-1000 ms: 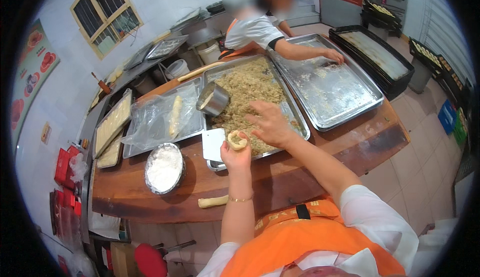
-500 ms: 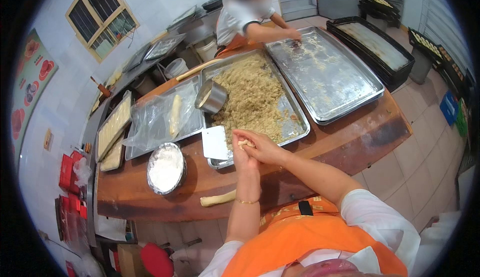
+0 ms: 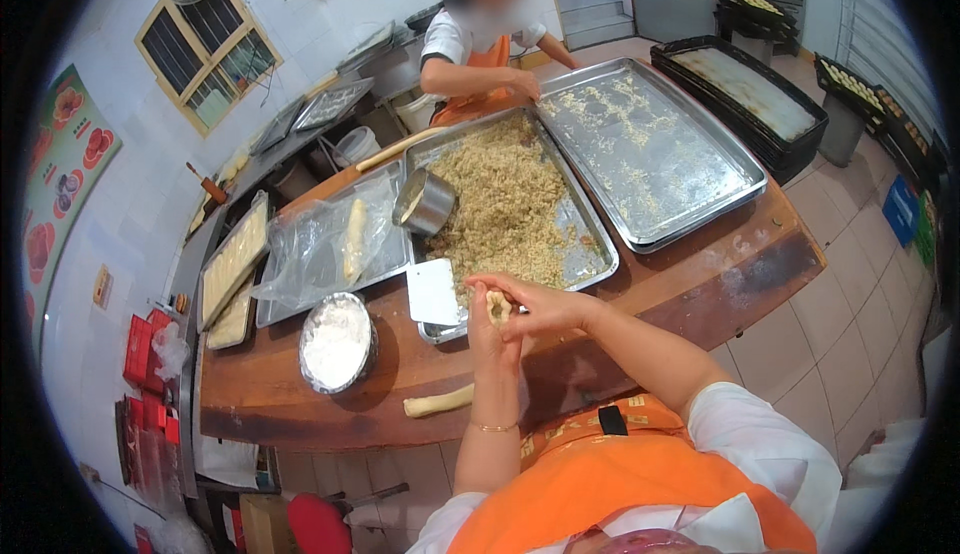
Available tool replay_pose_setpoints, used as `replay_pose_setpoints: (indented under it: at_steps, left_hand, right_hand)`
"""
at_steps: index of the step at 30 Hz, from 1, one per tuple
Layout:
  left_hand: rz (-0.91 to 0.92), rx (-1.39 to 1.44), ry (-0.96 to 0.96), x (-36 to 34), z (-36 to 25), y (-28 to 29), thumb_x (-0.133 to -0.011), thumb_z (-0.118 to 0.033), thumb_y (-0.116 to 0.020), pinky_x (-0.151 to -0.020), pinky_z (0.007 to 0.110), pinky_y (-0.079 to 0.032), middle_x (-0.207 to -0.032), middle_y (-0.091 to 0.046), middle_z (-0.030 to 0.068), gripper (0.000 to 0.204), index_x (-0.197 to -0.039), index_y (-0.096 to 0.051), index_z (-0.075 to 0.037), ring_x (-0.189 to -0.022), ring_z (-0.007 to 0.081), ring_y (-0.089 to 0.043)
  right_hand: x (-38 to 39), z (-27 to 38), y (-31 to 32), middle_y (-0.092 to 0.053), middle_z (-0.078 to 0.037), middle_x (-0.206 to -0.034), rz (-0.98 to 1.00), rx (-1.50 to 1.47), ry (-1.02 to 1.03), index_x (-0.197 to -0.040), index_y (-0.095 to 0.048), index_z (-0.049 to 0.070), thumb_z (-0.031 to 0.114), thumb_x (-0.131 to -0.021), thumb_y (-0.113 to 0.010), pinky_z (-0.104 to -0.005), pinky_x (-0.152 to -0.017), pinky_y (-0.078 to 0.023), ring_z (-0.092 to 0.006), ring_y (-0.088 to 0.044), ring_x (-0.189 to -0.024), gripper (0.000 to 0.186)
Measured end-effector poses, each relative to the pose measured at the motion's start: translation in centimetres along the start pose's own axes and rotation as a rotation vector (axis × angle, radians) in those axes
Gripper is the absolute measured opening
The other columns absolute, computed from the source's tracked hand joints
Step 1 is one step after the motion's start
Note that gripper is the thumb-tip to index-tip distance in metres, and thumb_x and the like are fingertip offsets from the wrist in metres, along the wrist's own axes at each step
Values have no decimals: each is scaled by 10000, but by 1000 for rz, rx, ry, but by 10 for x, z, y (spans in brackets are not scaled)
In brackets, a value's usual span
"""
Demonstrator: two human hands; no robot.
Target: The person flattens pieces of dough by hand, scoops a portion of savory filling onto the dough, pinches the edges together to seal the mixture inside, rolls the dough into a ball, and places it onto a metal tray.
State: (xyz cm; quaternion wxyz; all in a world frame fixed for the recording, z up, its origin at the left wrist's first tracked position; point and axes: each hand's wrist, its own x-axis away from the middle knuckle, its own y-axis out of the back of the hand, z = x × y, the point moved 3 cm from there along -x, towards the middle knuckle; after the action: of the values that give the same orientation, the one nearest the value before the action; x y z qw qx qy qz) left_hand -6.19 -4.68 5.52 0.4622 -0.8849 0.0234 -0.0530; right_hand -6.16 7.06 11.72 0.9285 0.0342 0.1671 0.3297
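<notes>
Between my two hands is a small piece of dough (image 3: 499, 316), shaped like a cup with a hollow in its middle. My left hand (image 3: 487, 339) wraps its left side, while my right hand (image 3: 545, 310) pinches its rim with thumb and fingers. Both hands are over the near edge of a metal tray (image 3: 596, 276) heaped with crumbly tan filling (image 3: 505, 184). A white scraper (image 3: 432, 292) lies at that tray's near left corner, beside my left hand. On the table below is a dough rope (image 3: 438, 402), its right end hidden behind my left wrist.
A bowl of white flour (image 3: 338, 342) stands left on the wooden table (image 3: 690, 299). A metal pot (image 3: 427, 204) rests on the filling. Left of it, a tray holds plastic sheeting and a dough roll (image 3: 354, 239). A crumb-strewn tray (image 3: 650, 144) lies right, with a co-worker (image 3: 480, 64) beyond.
My right hand has opened out a little around the dough, and its hollow now shows. Across the table, the co-worker has drawn back from the right tray and stands more upright.
</notes>
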Motion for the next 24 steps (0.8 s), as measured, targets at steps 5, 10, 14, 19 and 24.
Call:
replay_pose_setpoints:
  at_steps: [5,10,14,19,24]
  left_hand:
    - [86,12,72,26,-7,-34,-1048,-471,-360,-897,330,-537,-1206,-591,38,450,-1294,-483,-115,-1100,160,-603]
    - [183,-77,44,29,-9,-18,-1033,-471,-427,-884,309,-535,-1197,-572,38,444,-1290,-470,-112,-1091,163,-605]
    - [50,-120,-2,31,-2,-21,-1018,-499,-451,-814,293,-534,-1125,-583,21,445,-1230,-491,-109,-1011,136,-612]
    - [271,6,103,27,-8,-2,-1035,-457,-445,-749,283,-524,-1057,-598,14,389,-1206,-498,-111,-925,118,-607]
    - [142,67,156,39,-10,-25,-1049,-439,-406,-866,340,-533,-1204,-589,44,411,-1307,-477,-128,-1059,185,-611]
  right_hand:
    - [3,4,3,-437,-216,-1447,-72,516,162,-1348,-473,23,370,-861,-674,-444,-1150,-282,-368,-365,-1393,631]
    - [5,21,-4,-605,-164,-1221,-66,234,47,-1311,-514,18,168,-906,-521,-370,-1018,-426,-296,-571,-1162,433]
    - [6,5,-15,-632,-138,-1148,-200,257,117,-1350,-498,27,97,-889,-484,-344,-947,-468,-273,-607,-1066,466]
    - [11,23,-16,-621,-210,-1170,-124,-74,96,-1356,-501,29,200,-882,-588,-446,-977,-443,-382,-580,-1106,512]
    - [15,43,-8,-630,-192,-1158,-132,533,252,-1352,-518,52,276,-838,-690,-455,-1003,-406,-367,-584,-1082,587]
